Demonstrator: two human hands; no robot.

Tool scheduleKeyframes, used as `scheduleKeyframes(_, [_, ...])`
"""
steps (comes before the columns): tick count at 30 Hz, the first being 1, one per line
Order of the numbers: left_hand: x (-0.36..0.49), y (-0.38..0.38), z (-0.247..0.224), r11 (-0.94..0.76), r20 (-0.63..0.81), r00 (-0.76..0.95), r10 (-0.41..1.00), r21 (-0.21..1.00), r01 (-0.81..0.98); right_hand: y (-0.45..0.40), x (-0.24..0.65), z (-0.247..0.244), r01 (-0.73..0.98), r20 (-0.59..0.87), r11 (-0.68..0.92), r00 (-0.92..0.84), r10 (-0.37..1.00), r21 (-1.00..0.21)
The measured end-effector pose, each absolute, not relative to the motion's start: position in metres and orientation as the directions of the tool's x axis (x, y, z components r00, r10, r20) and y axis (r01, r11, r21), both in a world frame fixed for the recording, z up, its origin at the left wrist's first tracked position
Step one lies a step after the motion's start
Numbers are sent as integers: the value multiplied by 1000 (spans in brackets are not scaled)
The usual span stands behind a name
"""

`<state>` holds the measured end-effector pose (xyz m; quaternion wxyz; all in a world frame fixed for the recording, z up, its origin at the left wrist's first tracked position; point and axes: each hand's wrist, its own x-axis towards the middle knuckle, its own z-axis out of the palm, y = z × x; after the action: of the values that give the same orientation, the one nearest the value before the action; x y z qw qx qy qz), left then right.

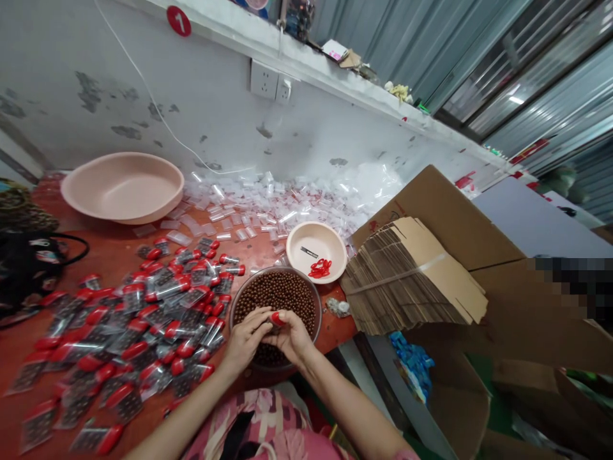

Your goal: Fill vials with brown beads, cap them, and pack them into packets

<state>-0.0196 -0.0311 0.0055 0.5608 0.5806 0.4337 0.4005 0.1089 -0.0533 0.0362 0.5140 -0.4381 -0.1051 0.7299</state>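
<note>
Both my hands are together over a round bowl [317, 297] filled with small brown balls [278, 291]. A small red cap [276, 318] shows between the thumb and fingers of my right hand [293, 337], which is closed on it. My left hand [246, 335] is closed too, its fingertips meeting the right hand's just left of the cap. Whatever lies between the left fingers is hidden. To the left lies a wide heap of flat clear cases with red caps [165, 291], dark balls inside them. Behind the bowl, a small cream basin [299, 239] contains several loose red caps [320, 268].
A large pink basin [124, 185] stands at the back left. Many clear empty cases [268, 204] are spread along the wall. A strapped stack of folded cardboard [407, 281] and an open carton [445, 211] are at the right. A dark bag [29, 268] sits far left.
</note>
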Motion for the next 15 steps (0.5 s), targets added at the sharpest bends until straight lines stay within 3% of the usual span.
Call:
scheduleKeyframes(4, [-15,-29,-2,107,-108,344,933,994,24,-54,116,27,-608,-545,-497,-123,830,-619])
scheduleKeyframes(8, [-20,-25,-7,182,-185,318,930,983,40,-46,139,25,-386,-545,-541,-110,832,-748])
scheduleKeyframes(12, [-44,-18,-16,227,-248,183,951,965,131,-30,179,23,-106,-445,-436,91,891,-894])
scheduleKeyframes(15, [-72,-7,-24,270,-271,-26,962,938,219,-15,203,14,135,-363,-377,118,924,-916])
